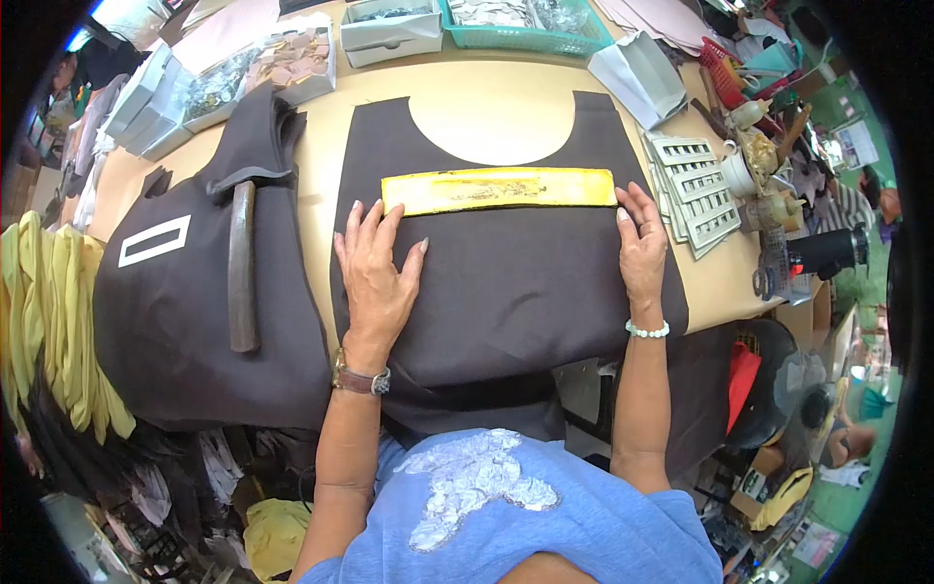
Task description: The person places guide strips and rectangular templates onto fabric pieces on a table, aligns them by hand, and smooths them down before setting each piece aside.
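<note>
A long yellow strip (496, 189) with dark smudges lies across a dark brown fabric piece (486, 282) with a scooped neckline. My left hand (377, 268) rests on the fabric, fingers spread and thumb apart, with a fingertip at the strip's lower left corner. At the opposite end, the bent fingers and thumb of my right hand (642, 238) close in on the strip's right edge. To the left is a second dark fabric piece (185, 321) with a white rectangular outline (154, 241) on it. A hammer (242, 263) with a worn handle lies on that piece.
White boxes (389, 39) of small parts and a teal basket (530, 37) line the table's back. Stacked slotted templates (693, 190) lie at right, near bottles (783, 209) and a black cylindrical object (827, 251). Yellow cloths (49, 311) hang at the left edge.
</note>
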The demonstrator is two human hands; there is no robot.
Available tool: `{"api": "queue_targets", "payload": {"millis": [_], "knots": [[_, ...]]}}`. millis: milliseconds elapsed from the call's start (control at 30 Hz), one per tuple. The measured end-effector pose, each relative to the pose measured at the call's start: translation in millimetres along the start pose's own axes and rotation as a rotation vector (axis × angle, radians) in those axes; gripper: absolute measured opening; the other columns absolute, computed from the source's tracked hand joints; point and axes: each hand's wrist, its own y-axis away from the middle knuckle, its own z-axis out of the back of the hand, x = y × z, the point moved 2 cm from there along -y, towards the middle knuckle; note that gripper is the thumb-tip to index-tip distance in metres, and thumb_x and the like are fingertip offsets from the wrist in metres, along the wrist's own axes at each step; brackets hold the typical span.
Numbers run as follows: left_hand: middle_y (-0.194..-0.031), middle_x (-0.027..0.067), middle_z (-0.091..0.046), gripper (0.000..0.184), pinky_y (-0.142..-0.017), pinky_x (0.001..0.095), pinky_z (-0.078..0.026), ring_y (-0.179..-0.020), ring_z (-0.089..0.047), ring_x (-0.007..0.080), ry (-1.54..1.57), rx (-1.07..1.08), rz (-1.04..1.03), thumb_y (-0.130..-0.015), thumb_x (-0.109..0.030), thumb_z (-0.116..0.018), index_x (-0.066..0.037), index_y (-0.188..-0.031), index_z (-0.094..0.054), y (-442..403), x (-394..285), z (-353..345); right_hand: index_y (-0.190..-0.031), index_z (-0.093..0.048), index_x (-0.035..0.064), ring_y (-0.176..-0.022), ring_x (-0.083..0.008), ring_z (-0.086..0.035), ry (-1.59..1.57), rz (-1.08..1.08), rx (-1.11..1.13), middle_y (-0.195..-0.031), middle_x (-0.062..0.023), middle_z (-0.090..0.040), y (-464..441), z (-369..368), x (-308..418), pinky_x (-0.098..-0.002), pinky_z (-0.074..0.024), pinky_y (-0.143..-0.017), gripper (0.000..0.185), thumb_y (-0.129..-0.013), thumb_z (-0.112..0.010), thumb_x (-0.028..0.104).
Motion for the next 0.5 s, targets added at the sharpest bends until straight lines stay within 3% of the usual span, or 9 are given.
{"api": "queue_targets", "payload": {"millis": [67, 267, 367, 500], "knots": [[-0.127, 0.0170, -0.049, 0.046, -0.104, 0.0569, -0.023, -0.129, -0.033, 0.0368, 0.029, 0.002, -0.010, -0.079, -0.018, -0.067, -0.004, -0.121, -0.054, -0.2, 2.5, -0.9, -0.121, -0.052, -0.0011, -0.117, -0.0229, -0.051, 0.054, 0.016, 0.004, -0.116, -0.0130, -0.061, -0.4, 0.7, -2.1, -0.0345, -0.0351, -0.101, 0.036, -0.086, -0.054, 0.003], [-0.128, 0.0160, -0.049, 0.045, -0.104, 0.0566, -0.023, -0.129, -0.033, 0.0367, 0.024, 0.006, -0.014, -0.080, -0.017, -0.067, -0.005, -0.121, -0.054, 0.2, 1.4, -0.1, -0.107, -0.065, 0.0037, -0.123, -0.0293, -0.045, 0.317, 0.156, 0.043, -0.117, -0.0104, -0.061, 0.6, 1.2, 5.6, -0.0397, -0.0300, -0.105, 0.025, -0.083, -0.060, 0.008], [-0.129, 0.0169, -0.050, 0.044, -0.107, 0.0480, -0.023, -0.129, -0.034, 0.0355, -0.009, 0.014, 0.012, -0.080, -0.018, -0.067, -0.005, -0.121, -0.055, 0.2, -1.7, 1.7, -0.105, -0.066, 0.0050, -0.123, -0.0300, -0.045, 0.342, 0.170, 0.056, -0.118, -0.0103, -0.061, 0.4, 1.0, 3.5, -0.0420, -0.0269, -0.106, 0.024, -0.082, -0.061, 0.009], [-0.130, 0.0165, -0.049, 0.044, -0.106, 0.0506, -0.023, -0.130, -0.033, 0.0358, -0.010, 0.014, -0.004, -0.081, -0.018, -0.067, -0.005, -0.121, -0.055, 0.4, 0.9, -0.3, -0.105, -0.067, 0.0061, -0.123, -0.0303, -0.045, 0.369, 0.181, 0.066, -0.119, -0.0097, -0.060, 1.5, 0.3, 3.1, -0.0430, -0.0250, -0.107, 0.024, -0.082, -0.061, 0.011]]}}
